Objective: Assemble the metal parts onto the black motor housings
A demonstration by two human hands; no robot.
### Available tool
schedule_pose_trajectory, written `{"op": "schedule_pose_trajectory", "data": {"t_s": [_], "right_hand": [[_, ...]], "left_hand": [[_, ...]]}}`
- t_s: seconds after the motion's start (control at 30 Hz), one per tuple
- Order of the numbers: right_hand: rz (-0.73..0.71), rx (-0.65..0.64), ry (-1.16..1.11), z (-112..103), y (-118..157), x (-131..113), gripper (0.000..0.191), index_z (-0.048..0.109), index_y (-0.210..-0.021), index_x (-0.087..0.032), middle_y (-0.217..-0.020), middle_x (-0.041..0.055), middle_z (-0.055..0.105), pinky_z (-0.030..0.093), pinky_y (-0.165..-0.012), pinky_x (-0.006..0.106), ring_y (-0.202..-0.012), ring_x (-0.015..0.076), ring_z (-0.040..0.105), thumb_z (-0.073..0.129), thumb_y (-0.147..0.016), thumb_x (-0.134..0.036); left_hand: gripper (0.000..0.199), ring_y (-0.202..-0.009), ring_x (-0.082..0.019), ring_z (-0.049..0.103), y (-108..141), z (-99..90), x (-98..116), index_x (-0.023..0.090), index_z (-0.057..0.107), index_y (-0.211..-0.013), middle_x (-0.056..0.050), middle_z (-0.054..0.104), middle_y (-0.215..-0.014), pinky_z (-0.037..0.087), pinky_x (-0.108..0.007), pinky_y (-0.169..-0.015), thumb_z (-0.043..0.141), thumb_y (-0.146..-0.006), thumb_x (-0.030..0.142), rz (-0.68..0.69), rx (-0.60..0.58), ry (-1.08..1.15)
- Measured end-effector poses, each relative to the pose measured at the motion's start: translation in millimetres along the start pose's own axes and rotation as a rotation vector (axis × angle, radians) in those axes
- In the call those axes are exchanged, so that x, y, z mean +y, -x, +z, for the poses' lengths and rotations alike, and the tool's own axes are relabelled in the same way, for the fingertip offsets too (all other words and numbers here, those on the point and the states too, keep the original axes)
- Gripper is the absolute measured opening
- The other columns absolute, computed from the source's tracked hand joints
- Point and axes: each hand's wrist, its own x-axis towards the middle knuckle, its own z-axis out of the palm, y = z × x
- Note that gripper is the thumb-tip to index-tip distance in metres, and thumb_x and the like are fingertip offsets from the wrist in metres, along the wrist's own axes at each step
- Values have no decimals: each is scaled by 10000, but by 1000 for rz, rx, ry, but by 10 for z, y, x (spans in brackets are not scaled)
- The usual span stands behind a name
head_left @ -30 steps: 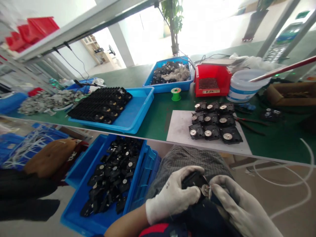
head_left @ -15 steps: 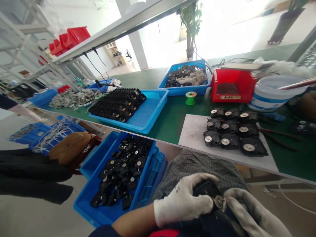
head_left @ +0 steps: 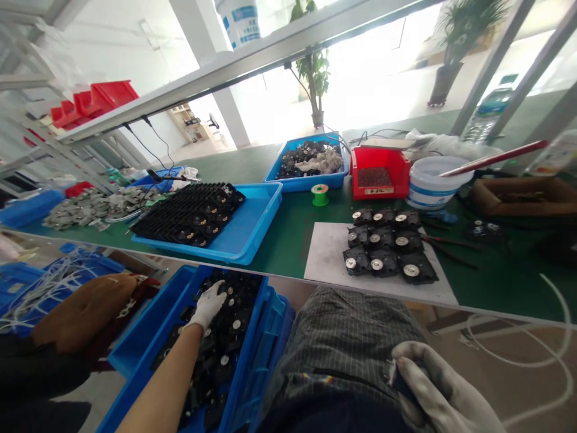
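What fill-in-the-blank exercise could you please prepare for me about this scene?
1. The left hand is among black parts in a ____ crate.
2. On the white sheet lie ____ black units.
3. Just left of the white bucket, in the picture, stands a ____ bin.
4. The right hand wears a ____.

Missing words: blue; nine; red; glove.

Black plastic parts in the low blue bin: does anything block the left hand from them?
Nothing visible does: the white-gloved left hand is down at the black plastic parts in the open blue bin.
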Motion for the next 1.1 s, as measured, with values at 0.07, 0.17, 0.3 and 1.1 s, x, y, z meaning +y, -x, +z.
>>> {"op": "schedule_pose_trajectory", "data": {"t_s": [0.07,0.17,0.3,1.1], "right_hand": [[-13,3,2,34,23,-41,577,646,-830,-248,-605,-21,583,488,-467,268,-479,151,549,846,-623,-748],[-79,113,3,60,101,-126,531,647,-906,-250,-664,-26,600,471,-478,253,-505,137,533,854,-658,-671],[-223,226,159,116,195,-211,467,628,-964,-265,-742,-42,599,478,-524,235,-579,134,530,901,-626,-438],[-323,-25,208,163,-88,-269,549,754,-1126,-171,-1105,116,781,567,-983,438,-1062,315,711,746,-854,-647]], "left_hand": [[371,-1239,-303,627,24,54,-32,178,635,-1305,-113,623,-1388,530,-555,-1051,695,-985,355,19,79,-56],[256,-1253,-323,608,275,216,112,137,679,-1201,-138,654,-1311,461,-580,-1114,640,-991,278,180,141,-67],[260,-1148,-273,666,805,455,724,191,721,-1140,-124,706,-1169,496,-411,-1096,542,-986,300,560,65,32],[819,-1433,-307,508,1711,389,1687,260,317,-1605,-157,489,-1563,435,-466,-1200,741,-907,194,1212,-755,239]]}}
